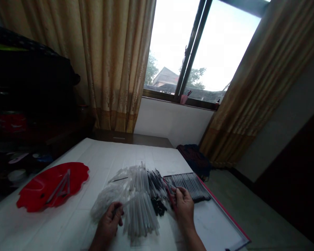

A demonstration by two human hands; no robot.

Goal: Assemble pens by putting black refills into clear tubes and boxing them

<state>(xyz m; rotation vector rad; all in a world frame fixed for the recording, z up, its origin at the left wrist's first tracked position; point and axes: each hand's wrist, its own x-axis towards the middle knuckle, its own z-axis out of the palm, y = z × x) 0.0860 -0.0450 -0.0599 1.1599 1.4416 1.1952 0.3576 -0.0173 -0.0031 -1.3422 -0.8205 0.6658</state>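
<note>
Fingers (118,210) of left hand (110,218) pinch tube (129,202); right hand (183,204) curled, grip unclear, at tray (211,219) edge, near end bare.

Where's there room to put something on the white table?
White table shows between the red dish and the clear bag, and behind the tube pile. The red-edged tray is mostly bare in front of its tube row. The middle's crowded: tube pile, black bits, left hand, right hand.
</note>
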